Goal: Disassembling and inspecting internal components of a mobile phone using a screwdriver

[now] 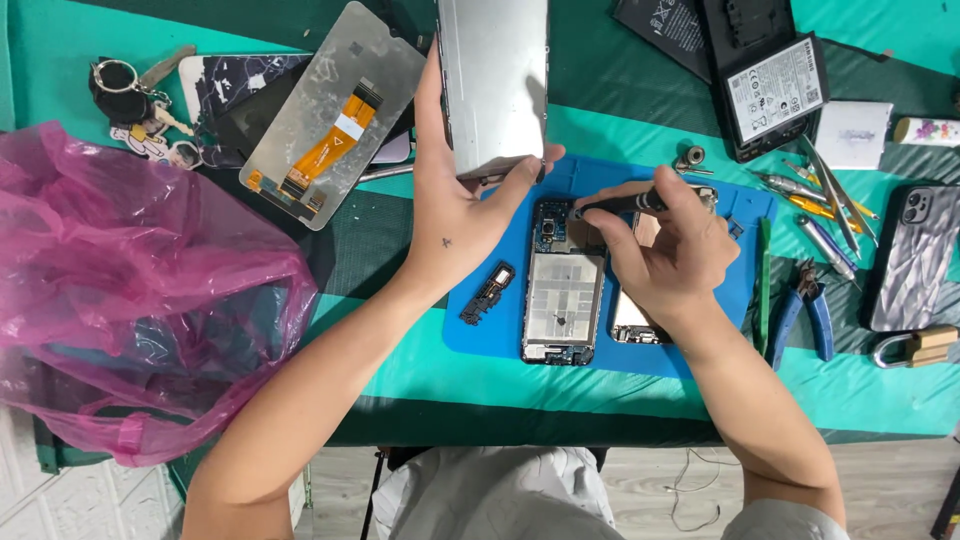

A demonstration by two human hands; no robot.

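- Opened phone point(563, 295) lies flat at centre frame on a blue mat point(470, 340), back off, metal shield and circuit boards facing up; flat and face-up leaves the screws open to a tool from above.
- Right hand point(665, 255) pinches a slim dark screwdriver point(622, 205) between thumb and fingertips, held nearly level, tip at the phone's upper right corner. Low grip near the tip suits fine control.
- Left hand point(455, 215) grasps a grey metal back panel point(494, 80) by its lower edge, lifted upright above the phone's top, so it stays clear of the opened phone.
- Small black part point(488, 293) rests on the mat just left of the phone, apart from the clutter.
- Second opened device point(630, 320) sits just right of the phone, partly hidden under the right hand.
- Replacement screen with orange flex cable point(325, 120) lies upper left, back side up.
- Tweezers and drivers point(815, 200) fan out at right, within reach; blue-handled pliers point(800, 315) below them.
- Pink plastic bag point(130, 300) bulks at left on the green counter point(650, 140).
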